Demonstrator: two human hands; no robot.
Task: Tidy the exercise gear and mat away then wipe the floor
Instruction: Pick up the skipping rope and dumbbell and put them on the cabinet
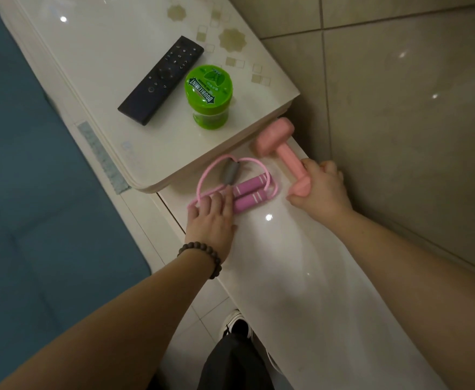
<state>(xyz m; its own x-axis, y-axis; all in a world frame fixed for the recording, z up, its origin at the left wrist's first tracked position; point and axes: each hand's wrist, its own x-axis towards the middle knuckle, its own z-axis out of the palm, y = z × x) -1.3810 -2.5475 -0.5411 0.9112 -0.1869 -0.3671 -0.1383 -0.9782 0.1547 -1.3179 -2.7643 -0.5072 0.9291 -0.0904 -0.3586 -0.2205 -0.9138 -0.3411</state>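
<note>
A pink dumbbell (pixel 282 147) lies on a low white shelf (pixel 301 263) beside the wall. My right hand (pixel 322 190) grips its near end, fingers curled round the handle. Left of it lies a pink resistance band (pixel 247 191) with two purple foam grips and a grey middle sleeve. My left hand (pixel 212 218) rests on the band's near loop with straight fingers, a bead bracelet on the wrist. A blue mat (pixel 33 192) covers the floor at the left.
A cream glass-topped cabinet (pixel 112 52) stands higher behind the shelf, with a black remote (pixel 161 80) and a green gum jar (pixel 208 95) on it. Tiled wall (pixel 413 122) runs along the right. My shoe (pixel 237 323) stands on white floor tiles below.
</note>
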